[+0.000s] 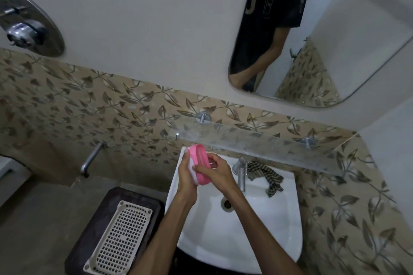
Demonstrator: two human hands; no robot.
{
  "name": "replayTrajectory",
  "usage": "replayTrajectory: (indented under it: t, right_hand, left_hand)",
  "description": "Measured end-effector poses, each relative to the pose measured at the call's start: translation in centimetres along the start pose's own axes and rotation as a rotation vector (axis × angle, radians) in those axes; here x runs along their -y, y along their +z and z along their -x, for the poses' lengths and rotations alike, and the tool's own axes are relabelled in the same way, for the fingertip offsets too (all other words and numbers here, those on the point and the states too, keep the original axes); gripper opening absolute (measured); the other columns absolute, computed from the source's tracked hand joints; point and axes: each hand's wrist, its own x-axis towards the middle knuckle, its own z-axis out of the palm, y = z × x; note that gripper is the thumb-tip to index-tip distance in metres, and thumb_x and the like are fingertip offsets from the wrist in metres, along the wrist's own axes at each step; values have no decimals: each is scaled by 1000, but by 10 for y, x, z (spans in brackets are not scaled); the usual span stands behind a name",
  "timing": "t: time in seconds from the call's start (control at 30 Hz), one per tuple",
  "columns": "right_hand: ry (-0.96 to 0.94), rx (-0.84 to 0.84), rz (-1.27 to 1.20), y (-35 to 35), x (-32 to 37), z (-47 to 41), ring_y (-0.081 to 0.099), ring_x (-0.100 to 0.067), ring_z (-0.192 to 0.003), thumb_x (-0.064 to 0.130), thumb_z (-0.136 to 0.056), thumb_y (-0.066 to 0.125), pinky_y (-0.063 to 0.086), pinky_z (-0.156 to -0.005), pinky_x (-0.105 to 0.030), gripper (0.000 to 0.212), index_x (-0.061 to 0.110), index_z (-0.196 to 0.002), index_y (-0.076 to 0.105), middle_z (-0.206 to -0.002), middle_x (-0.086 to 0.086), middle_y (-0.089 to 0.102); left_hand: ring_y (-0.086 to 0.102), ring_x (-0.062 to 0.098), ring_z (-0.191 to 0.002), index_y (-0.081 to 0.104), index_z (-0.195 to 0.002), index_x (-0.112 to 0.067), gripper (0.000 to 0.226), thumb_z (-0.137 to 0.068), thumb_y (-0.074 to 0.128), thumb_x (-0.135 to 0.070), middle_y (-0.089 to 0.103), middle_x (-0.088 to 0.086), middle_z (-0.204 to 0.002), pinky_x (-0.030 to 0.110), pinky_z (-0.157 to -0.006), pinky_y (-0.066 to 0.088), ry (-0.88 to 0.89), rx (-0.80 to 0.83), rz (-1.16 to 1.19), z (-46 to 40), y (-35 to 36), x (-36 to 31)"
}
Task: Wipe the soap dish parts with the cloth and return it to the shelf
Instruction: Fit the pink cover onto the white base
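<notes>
A pink and white soap dish point(200, 164) is held upright on its edge over the back left corner of the white sink point(257, 219). My left hand point(186, 174) grips its white underside. My right hand point(220, 173) clasps the pink side from the right. A checked cloth point(266, 177) lies crumpled on the sink's back rim, right of the tap point(241, 174), and neither hand touches it. The glass shelf point(257, 144) runs along the wall just above the hands.
A mirror point(312, 35) hangs above the shelf. A white perforated tray point(120, 234) lies on a dark stand left of the sink. A wall spout point(91, 158) and a round chrome shower control point(26, 27) are on the left wall.
</notes>
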Motion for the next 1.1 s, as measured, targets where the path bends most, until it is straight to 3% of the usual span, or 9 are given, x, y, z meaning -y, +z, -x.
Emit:
replayTrajectory:
  t: [0.1, 0.27, 0.4, 0.57, 0.63, 0.73, 0.87, 0.97, 1.1]
  right_hand:
    - [1, -6, 1, -1, 4, 4, 70, -25, -113, 26, -84, 87, 62, -86, -31, 60, 14, -138, 65, -127, -6, 72]
    - [-11, -12, 46, -1, 11, 7, 71, -20, -107, 31, -82, 89, 55, -72, -16, 63, 17, -138, 65, -124, -3, 73]
    - [-52, -12, 87, -8, 9, 7, 68, -19, -112, 38, -77, 93, 56, -78, -19, 75, 20, -143, 62, -130, -2, 70]
    - [-126, -88, 295, -9, 11, 15, 65, -18, -111, 56, -65, 88, 63, -89, -38, 85, 28, -141, 61, -124, 3, 66]
    - [-167, -156, 385, -8, 12, 19, 64, -16, -104, 58, -62, 84, 62, -85, -35, 77, 29, -131, 65, -112, 4, 65]
    - [-195, -184, 431, -15, 17, 22, 62, -14, -97, 62, -60, 81, 57, -76, -27, 71, 30, -121, 67, -103, 4, 63]
    - [-234, -283, 463, -23, 26, 30, 58, -14, -100, 64, -61, 80, 49, -76, -24, 78, 32, -129, 62, -104, 7, 55]
    - [-289, -366, 436, -28, 29, 38, 59, -11, -104, 61, -64, 80, 44, -77, -19, 81, 35, -137, 57, -110, 9, 56]
    - [-292, -367, 418, -43, 29, 44, 61, -13, -104, 62, -65, 81, 48, -78, -21, 80, 34, -136, 57, -109, 9, 56]
  left_hand:
    - [79, 19, -68, 67, -106, -13, 44, -101, 54, -56, 80, 6, -73, 30, -55, 62, -23, -4, 23, 3, 3, -1]
    - [80, 22, -74, 68, -107, -11, 54, -100, 51, -62, 81, 8, -78, 31, -57, 62, 12, 15, 20, 5, 7, -2]
    - [78, 32, -90, 66, -122, -6, 62, -99, 53, -63, 79, 18, -95, 41, -71, 65, -5, 24, 94, 6, 10, -4]
    - [66, 36, -113, 65, -131, -5, 69, -97, 53, -65, 70, 20, -114, 48, -94, 58, -47, 40, 218, 10, 15, 6]
    - [66, 34, -114, 67, -129, -5, 70, -97, 53, -66, 71, 18, -112, 47, -101, 55, -57, 45, 230, 12, 17, 8]
    - [70, 31, -103, 71, -122, -6, 67, -98, 53, -65, 75, 16, -102, 44, -92, 57, -35, 49, 231, 14, 22, 9]
    - [66, 29, -104, 68, -125, -4, 69, -97, 53, -66, 71, 14, -103, 45, -106, 48, -17, 104, 248, 23, 38, 12]
    - [67, 29, -105, 68, -126, -6, 70, -94, 56, -67, 72, 13, -104, 43, -100, 52, -13, 156, 284, 27, 49, 12]
    - [61, 32, -118, 63, -136, -6, 77, -91, 58, -68, 69, 15, -114, 46, -113, 44, -42, 202, 291, 33, 56, 18]
